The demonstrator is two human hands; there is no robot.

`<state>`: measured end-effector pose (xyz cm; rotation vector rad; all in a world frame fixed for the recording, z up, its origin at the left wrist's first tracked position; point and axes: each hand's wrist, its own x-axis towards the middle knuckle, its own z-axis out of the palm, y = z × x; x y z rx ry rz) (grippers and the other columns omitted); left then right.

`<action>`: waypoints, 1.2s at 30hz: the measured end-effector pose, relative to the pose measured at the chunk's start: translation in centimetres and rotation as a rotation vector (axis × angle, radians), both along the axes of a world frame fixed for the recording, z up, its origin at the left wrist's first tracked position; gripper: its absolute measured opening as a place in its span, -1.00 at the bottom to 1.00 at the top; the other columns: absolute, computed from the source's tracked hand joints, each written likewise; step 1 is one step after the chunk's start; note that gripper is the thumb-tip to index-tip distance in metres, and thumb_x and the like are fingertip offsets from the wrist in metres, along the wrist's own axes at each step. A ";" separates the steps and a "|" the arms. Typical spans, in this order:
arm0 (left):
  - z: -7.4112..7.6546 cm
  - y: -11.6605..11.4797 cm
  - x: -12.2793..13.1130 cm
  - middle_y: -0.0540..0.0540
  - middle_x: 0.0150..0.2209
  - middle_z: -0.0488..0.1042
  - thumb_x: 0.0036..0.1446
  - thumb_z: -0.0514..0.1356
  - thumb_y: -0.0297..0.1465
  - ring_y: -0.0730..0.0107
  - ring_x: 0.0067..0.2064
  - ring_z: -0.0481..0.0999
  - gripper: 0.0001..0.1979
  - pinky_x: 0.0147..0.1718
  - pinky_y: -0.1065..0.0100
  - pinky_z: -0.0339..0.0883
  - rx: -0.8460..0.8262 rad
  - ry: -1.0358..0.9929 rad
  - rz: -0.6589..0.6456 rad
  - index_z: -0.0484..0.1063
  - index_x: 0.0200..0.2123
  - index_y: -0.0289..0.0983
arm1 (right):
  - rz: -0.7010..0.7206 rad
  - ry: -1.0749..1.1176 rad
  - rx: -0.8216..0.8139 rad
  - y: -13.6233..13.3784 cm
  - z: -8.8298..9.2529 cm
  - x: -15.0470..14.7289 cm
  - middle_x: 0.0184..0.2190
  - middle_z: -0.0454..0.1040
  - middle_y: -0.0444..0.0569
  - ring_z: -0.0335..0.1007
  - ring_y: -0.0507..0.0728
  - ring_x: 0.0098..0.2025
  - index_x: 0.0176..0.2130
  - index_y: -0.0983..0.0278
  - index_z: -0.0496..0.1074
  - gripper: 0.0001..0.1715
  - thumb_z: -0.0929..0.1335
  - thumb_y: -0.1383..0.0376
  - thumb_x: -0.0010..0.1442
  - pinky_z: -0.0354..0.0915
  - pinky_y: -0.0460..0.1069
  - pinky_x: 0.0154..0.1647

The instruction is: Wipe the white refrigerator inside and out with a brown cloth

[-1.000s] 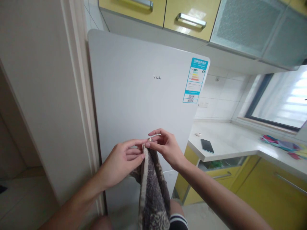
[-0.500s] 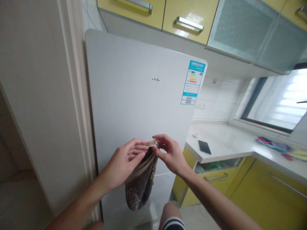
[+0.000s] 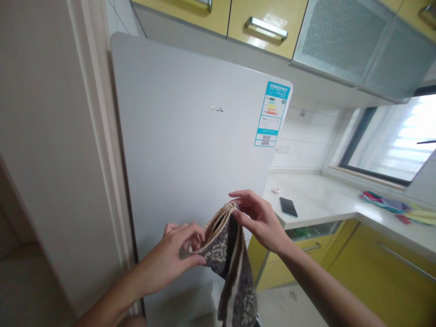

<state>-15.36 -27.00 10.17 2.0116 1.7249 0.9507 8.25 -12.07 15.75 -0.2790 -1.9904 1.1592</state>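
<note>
You face a pale grey refrigerator (image 3: 184, 145), with a light upright wall (image 3: 51, 136) close along its left side and yellow wall cabinets (image 3: 269, 27) and frosted glass doors (image 3: 340, 45) overhead. To your right runs a white surface (image 3: 327, 195), where a dark phone (image 3: 289, 207) lies near the edge, a small white object (image 3: 275, 190) just behind it and a spread of colourful cloths (image 3: 388, 203) farther right, below the window (image 3: 391, 136). Your right forearm crosses in front of the yellow base cabinets (image 3: 371, 259). The refrigerator's logo (image 3: 217, 109) reads as TCL, partly lost in glare; the blue-and-white label (image 3: 273, 113) at its upper right carries bars running from green to red and a QR code near its foot, its small print too fine to read. Your patterned cloth (image 3: 218, 252), dark with pale edging, hangs between your hands in front of the lower refrigerator, folded and drooping to the right. Your right hand (image 3: 260, 221) pinches its gathered top edge between thumb and fingers, while your left hand (image 3: 172, 252) grips the left corner lower down, fingers curled and thumb underneath.
</note>
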 end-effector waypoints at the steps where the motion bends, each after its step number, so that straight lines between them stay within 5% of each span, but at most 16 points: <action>1: 0.2 0.1 0.2 0.08 -0.19 0.58 0.29 0.43 -0.25 0.21 -0.07 0.46 -0.79 0.06 0.17 0.13 -0.003 0.016 -0.035 0.54 -0.05 -0.07 | 0.011 -0.005 -0.007 0.1 0.0 0.3 -0.07 0.61 0.03 0.55 0.08 -0.05 0.17 0.22 0.47 -0.54 0.49 0.12 0.37 0.45 0.00 0.01; 9: 1.2 0.3 1.5 0.06 -0.12 0.59 0.28 0.44 -0.28 0.20 -0.04 0.46 -0.80 0.04 0.16 0.06 -0.016 0.256 -0.099 0.50 -0.12 -0.12 | 0.027 -0.022 -0.027 -0.1 -0.2 2.1 -0.07 0.61 0.03 0.56 0.08 -0.04 0.19 0.20 0.42 -0.53 0.49 0.12 0.39 0.44 -0.01 0.01; 19: 1.0 1.0 1.7 0.07 -0.18 0.58 0.33 0.37 -0.29 0.19 -0.04 0.51 -0.49 0.06 0.19 0.16 -0.104 0.202 -0.129 0.40 0.30 0.08 | 0.039 -0.012 -0.081 0.2 -1.4 2.0 -0.09 0.60 0.01 0.54 0.06 -0.06 0.16 0.20 0.42 -0.53 0.50 0.10 0.38 0.43 -0.02 -0.02; 25: 0.4 1.2 1.6 -0.05 -0.05 0.63 0.32 0.34 -0.26 0.10 0.04 0.57 -0.85 0.09 0.16 0.24 -0.107 0.342 -0.140 0.57 -0.06 -0.09 | 0.004 -0.050 0.014 -0.3 -1.7 2.3 -0.09 0.60 -0.01 0.54 0.06 -0.05 0.18 0.18 0.43 -0.58 0.47 0.12 0.41 0.42 -0.03 0.00; 36: 1.3 1.1 0.4 -0.07 0.00 0.51 0.26 0.37 -0.40 0.08 0.00 0.53 -0.94 -0.09 0.16 0.30 0.006 0.559 -0.038 0.57 -0.26 -0.11 | -0.108 -0.078 0.048 0.1 -3.2 2.8 -0.05 0.57 0.02 0.53 0.10 -0.04 0.15 0.17 0.49 -0.61 0.44 0.07 0.43 0.44 0.01 0.04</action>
